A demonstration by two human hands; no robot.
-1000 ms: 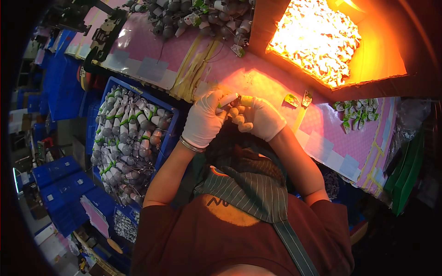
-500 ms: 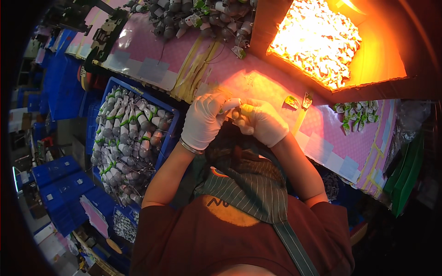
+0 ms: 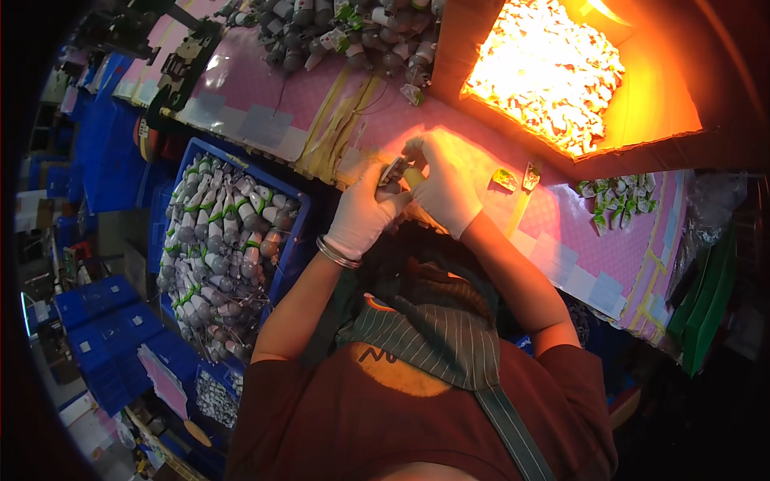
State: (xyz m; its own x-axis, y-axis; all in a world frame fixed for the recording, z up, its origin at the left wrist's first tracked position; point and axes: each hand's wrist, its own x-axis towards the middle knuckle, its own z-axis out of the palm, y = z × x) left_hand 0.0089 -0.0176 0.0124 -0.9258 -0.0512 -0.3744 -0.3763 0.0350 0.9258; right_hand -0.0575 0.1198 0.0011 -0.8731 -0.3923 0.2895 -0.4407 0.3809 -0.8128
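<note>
My left hand [image 3: 361, 215], in a white glove with a bracelet at the wrist, is closed round a small grey-and-white part [image 3: 391, 189]. A thin piece with a silvery and dark look [image 3: 393, 171] sits on top of that part, at the left fingertips. My right hand [image 3: 446, 186], gloved too, meets it from the right with fingers bent and tips pinched near the same piece. What lies inside the right fingers is mostly hidden. Both hands are over the near edge of the pink table [image 3: 473, 148], under bright orange light.
At the left stands a blue crate [image 3: 301, 220] full of grey-and-white bulb-shaped parts with green bands. More such parts [image 3: 345, 32] are heaped at the back. A cardboard box [image 3: 642, 156] of small pieces glows at the back right. Small green-and-clear pieces [image 3: 618, 200] lie on the right.
My right hand has risen and turned, its fingers now pointing up and away. The left hand has turned, and the silvery dark piece has come into sight between them.
</note>
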